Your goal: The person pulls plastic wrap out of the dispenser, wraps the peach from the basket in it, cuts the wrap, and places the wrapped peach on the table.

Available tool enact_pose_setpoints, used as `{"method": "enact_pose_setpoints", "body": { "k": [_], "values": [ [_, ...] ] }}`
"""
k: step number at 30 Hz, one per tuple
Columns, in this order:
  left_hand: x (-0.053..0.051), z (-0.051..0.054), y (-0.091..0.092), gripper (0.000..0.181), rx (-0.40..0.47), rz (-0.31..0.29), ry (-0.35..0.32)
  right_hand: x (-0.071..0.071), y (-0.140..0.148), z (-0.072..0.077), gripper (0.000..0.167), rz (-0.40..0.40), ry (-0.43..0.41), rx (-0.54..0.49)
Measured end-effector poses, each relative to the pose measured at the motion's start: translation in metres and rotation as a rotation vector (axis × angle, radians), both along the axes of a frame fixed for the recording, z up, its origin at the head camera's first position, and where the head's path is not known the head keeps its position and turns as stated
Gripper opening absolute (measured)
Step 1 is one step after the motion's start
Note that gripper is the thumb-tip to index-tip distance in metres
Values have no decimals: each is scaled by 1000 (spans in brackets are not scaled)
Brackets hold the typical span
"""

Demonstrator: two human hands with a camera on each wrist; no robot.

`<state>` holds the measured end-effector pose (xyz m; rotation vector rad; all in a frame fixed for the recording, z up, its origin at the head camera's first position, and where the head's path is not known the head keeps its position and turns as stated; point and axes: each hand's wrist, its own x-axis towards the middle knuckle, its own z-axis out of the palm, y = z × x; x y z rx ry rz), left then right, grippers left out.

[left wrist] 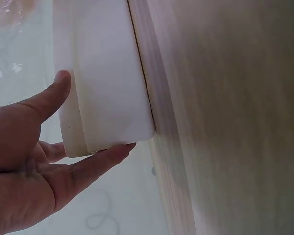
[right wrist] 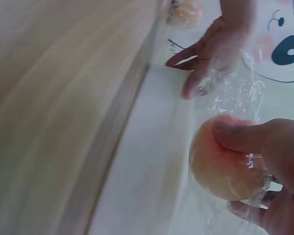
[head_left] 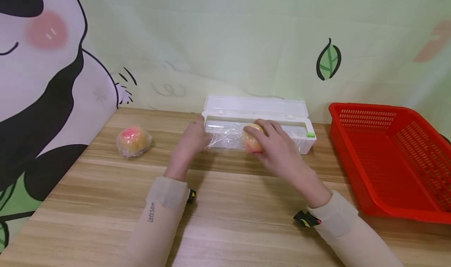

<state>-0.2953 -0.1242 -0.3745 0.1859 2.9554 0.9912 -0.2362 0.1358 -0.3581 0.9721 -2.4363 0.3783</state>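
A peach (head_left: 251, 141), yellow with a red blush, is in the fingers of my right hand (head_left: 280, 151). Clear cling film (right wrist: 235, 90) clings around this peach and stretches off toward the left in the right wrist view. The film lies over the white cling film box (head_left: 307, 146), whose lid (head_left: 257, 103) stands raised at the back. My left hand (head_left: 192, 139) holds the box's left end. In the left wrist view its thumb (left wrist: 56, 95) touches the long edge and its fingers lie against the end face. A second peach (head_left: 133, 141), wrapped in film, sits at the left.
To the right stands a red plastic basket (head_left: 364, 177) with perforated sides. A green slider (head_left: 310, 134) sits at the box's right end. The wooden table (head_left: 243, 216) runs back to a printed cloth (head_left: 246, 44) with a panda and a leaf.
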Motion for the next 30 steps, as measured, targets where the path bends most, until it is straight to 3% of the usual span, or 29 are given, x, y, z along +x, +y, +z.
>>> {"method": "enact_pose_setpoints", "body": {
  "k": [5,8,14,20,30],
  "values": [
    [4,1,3,54,-14,17,35,8,-6,15,59,39,174,-43],
    [5,1,4,53,2,27,31,13,-11,24,60,42,239,-51],
    [6,0,6,45,38,48,4,17,-13,30,58,36,297,-49],
    [6,-1,7,44,-16,54,27,20,-13,32,51,43,350,-60],
    [5,0,7,49,-26,48,32,26,-11,41,44,55,426,-142]
  ]
}}
